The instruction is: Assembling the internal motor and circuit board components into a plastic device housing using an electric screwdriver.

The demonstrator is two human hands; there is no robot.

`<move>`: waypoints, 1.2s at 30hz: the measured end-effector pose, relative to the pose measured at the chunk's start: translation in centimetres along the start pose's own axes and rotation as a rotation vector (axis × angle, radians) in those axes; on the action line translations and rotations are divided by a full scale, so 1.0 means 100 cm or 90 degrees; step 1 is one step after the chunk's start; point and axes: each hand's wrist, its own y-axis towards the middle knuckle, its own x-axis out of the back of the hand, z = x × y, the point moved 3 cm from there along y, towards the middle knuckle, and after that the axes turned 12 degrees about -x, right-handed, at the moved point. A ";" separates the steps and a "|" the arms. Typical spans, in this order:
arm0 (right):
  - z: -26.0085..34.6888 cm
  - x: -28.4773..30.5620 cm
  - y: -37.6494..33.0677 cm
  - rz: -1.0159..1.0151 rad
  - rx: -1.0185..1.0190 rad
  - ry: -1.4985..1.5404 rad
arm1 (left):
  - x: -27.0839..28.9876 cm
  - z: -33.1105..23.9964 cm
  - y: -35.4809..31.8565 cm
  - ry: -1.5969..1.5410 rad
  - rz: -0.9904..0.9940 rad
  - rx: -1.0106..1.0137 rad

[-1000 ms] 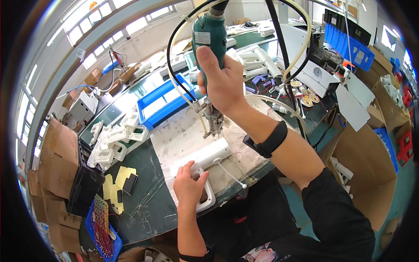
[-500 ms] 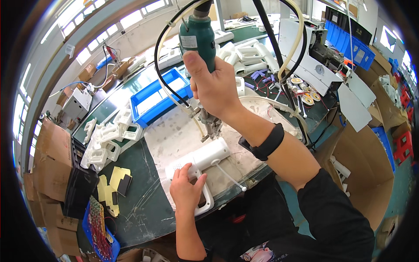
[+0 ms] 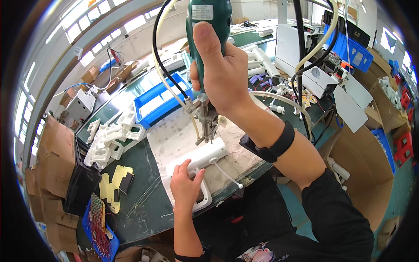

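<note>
My right hand [image 3: 224, 78] is wrapped round a green power screwdriver [image 3: 222, 13] held upright, its thumb along the body. The screwdriver's metal nose [image 3: 203, 114] points down over the far end of a white plastic housing [image 3: 203, 156] with a loop handle. Whether its tip touches the housing, I cannot tell. My left hand [image 3: 185, 185] grips the housing near the handle, thumb and fingers spread across it; part of the handle is hidden under the palm. A short white cord [image 3: 227, 174] with a round end sticks out from the housing's near side.
Beneath the housing lies a stained pale sheet [image 3: 163, 137] on the dark green bench. A blue tray [image 3: 144, 118] stands behind, with white plastic parts [image 3: 107, 144] to its left. Black and cream hoses [image 3: 301, 56] hang at right. A large cardboard box [image 3: 362, 174] stands lower right.
My right hand and the screwdriver have risen and shifted slightly right in view. My left hand keeps its hold on the housing.
</note>
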 end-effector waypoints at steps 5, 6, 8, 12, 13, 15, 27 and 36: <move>0.019 -0.021 -0.021 0.037 -0.013 0.036 | 0.001 -0.032 0.010 -0.071 0.048 -0.008; 0.020 -0.025 -0.024 0.046 -0.024 0.041 | -0.002 -0.031 0.008 -0.068 0.047 -0.006; 0.023 -0.029 -0.029 0.051 -0.026 0.048 | -0.010 -0.025 0.006 -0.166 -0.011 0.001; 0.027 -0.024 -0.030 0.041 -0.043 0.107 | -0.004 -0.004 -0.001 -0.110 -0.042 -0.018; 0.027 -0.021 -0.029 0.038 -0.046 0.106 | -0.002 0.007 -0.007 -0.154 -0.065 0.014; 0.021 -0.012 -0.025 0.024 -0.040 0.062 | 0.012 0.020 -0.014 -0.334 -0.092 0.138; -0.017 0.016 -0.021 -0.024 -0.059 -0.004 | 0.024 0.057 -0.031 -0.637 -0.202 0.402; -0.044 0.015 -0.030 0.005 -0.110 -0.076 | 0.006 0.060 -0.039 -0.273 -0.138 0.268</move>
